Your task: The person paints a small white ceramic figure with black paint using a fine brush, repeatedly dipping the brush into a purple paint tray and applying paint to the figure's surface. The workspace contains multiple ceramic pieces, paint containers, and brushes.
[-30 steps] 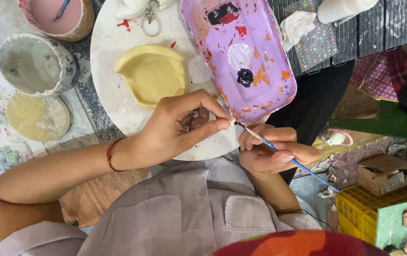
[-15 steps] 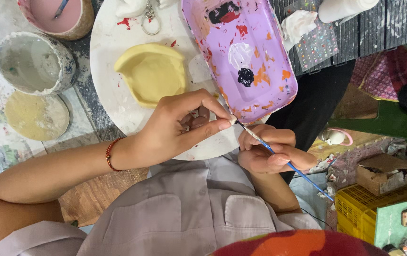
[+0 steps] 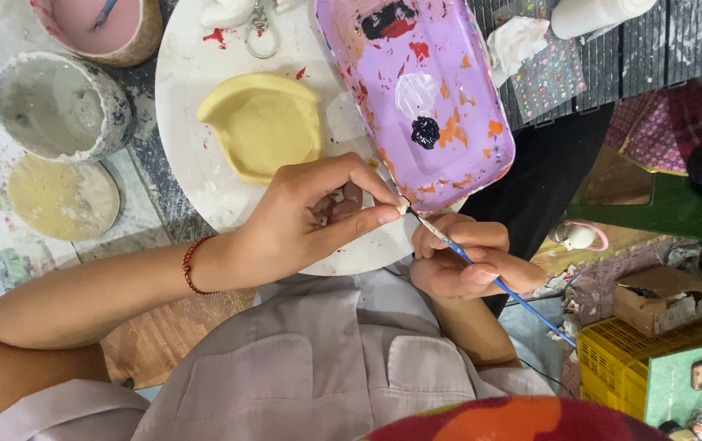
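Purple tray (image 3: 449,155) holds black, white and orange paint dabs; left hand (image 3: 302,224) pinches a tiny white piece (image 3: 403,206); right hand (image 3: 461,261) grips a blue paintbrush (image 3: 498,286) touching it.

- Purple tray (image 3: 449,106): glossy plastic, paint-smeared.
- Yellow dish (image 3: 265,126): matt, unglazed clay look.
- Round white board (image 3: 196,106): smooth, chalky, matt.
- Bench (image 3: 163,310): worn wood planks.
- Shirt (image 3: 302,367): soft grey cloth.
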